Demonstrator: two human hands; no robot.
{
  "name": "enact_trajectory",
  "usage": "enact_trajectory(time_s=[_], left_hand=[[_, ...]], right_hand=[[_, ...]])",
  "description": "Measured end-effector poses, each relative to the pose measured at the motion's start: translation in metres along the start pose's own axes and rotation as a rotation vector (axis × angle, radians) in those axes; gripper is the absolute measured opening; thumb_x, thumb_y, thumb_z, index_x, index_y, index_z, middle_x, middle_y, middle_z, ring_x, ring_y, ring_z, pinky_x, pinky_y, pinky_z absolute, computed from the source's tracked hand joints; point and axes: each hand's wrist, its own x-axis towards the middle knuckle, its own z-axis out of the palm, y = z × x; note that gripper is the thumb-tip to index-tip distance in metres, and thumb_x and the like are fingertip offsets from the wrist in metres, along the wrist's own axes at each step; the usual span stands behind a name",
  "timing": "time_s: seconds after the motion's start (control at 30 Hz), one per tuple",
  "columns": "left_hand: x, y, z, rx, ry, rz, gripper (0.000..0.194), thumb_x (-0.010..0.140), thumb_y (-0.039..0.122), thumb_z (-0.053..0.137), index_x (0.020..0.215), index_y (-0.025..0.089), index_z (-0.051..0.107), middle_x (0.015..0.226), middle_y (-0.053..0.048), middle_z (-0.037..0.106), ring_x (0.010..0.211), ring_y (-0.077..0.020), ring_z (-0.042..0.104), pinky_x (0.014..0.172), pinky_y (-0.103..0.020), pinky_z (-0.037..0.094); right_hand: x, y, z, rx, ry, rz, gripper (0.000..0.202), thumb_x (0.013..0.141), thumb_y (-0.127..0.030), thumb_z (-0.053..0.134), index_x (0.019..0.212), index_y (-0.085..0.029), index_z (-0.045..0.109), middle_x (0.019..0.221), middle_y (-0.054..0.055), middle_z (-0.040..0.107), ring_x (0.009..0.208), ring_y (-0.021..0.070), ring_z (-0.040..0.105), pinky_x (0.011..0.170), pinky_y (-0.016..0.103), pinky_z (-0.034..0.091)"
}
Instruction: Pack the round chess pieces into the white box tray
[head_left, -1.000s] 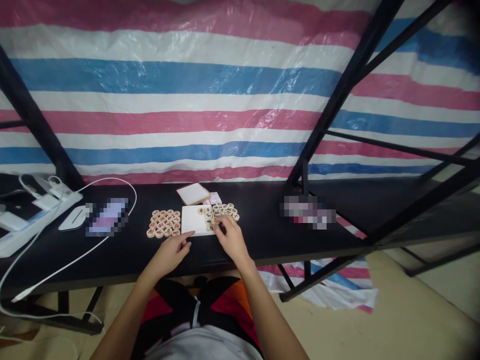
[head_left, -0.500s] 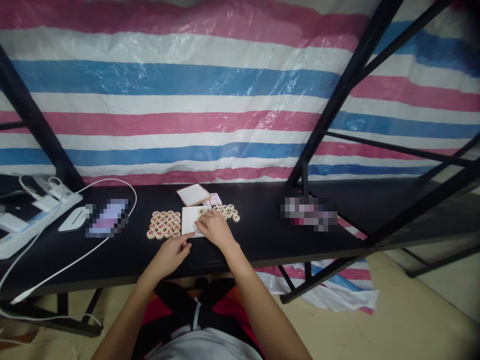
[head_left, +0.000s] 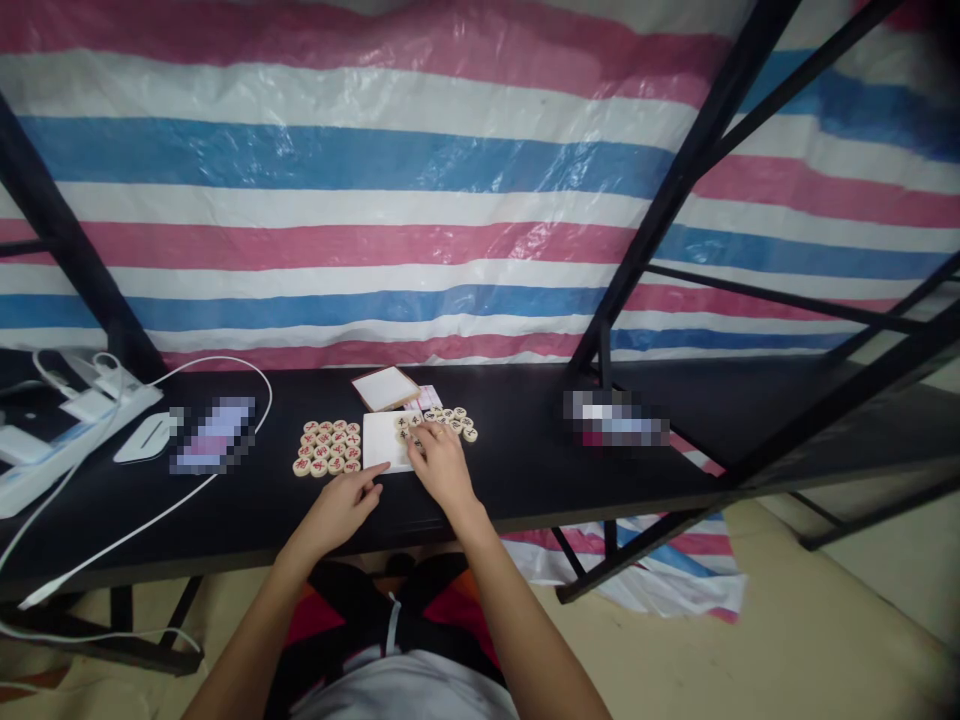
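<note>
My left hand (head_left: pixel 346 508) rests at the near edge of a white open box (head_left: pixel 377 442), its index finger stretched along that edge and the others loosely bent. Over the right part of the box is my right hand (head_left: pixel 442 468), thumb and fingers closed around a xiangqi piece (head_left: pixel 418 445), which they partly cover. Round wooden pieces with black characters (head_left: pixel 403 423) lie in the box by its fingertips. More black-marked pieces (head_left: pixel 459 414) sit just right of the box, partly behind the hand. Left of the box, red-marked pieces (head_left: pixel 326 450) stand in neat rows.
A white-lined box lid (head_left: pixel 385 388) and a pink-white paper (head_left: pixel 427 397) lie behind the box. To the left are a blurred phone-like object (head_left: pixel 214 435), a white cable (head_left: pixel 150 535) and a power strip (head_left: pixel 82 430). A blurred item (head_left: pixel 615 418) lies right, near the black frame (head_left: pixel 649 250).
My right hand has shifted slightly right, uncovering more black-marked pieces in the box. My left hand stays at the box's near edge.
</note>
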Motion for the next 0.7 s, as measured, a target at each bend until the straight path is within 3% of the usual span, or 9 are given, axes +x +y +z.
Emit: enact_trajectory(time_s=[0.23,0.37,0.7], left_hand=[[0.0,-0.001,0.0,0.018,-0.005,-0.014,0.043,0.086,0.031,0.041,0.124,0.018,0.056,0.069,-0.001,0.058,0.062,-0.0134,0.048,0.06,-0.022,0.036],[0.0,0.001,-0.001,0.013,-0.01,0.001,0.043,0.086,0.031,0.04,0.124,0.017,0.056,0.068,0.0,0.058,0.061,-0.0134,0.048,0.06,-0.022,0.036],[0.0,-0.001,0.0,0.015,-0.01,-0.01,0.043,0.086,0.032,0.041,0.123,0.017,0.056,0.068,0.0,0.058,0.062,-0.0136,0.049,0.06,-0.023,0.036]], right_hand=[[-0.023,0.015,-0.01,-0.096,0.012,0.219,0.035,0.083,-0.01,0.04,0.11,-0.017,0.061,0.111,0.012,0.059,0.098,0.0229,0.053,0.084,0.035,0.042],[-0.023,0.016,-0.006,-0.144,-0.043,0.224,0.035,0.082,-0.01,0.041,0.109,-0.018,0.062,0.113,0.013,0.059,0.098,0.0249,0.053,0.08,0.037,0.043],[-0.023,0.017,-0.005,-0.153,-0.014,0.233,0.031,0.082,-0.015,0.046,0.11,-0.017,0.06,0.114,0.014,0.058,0.099,0.0247,0.052,0.081,0.036,0.043]])
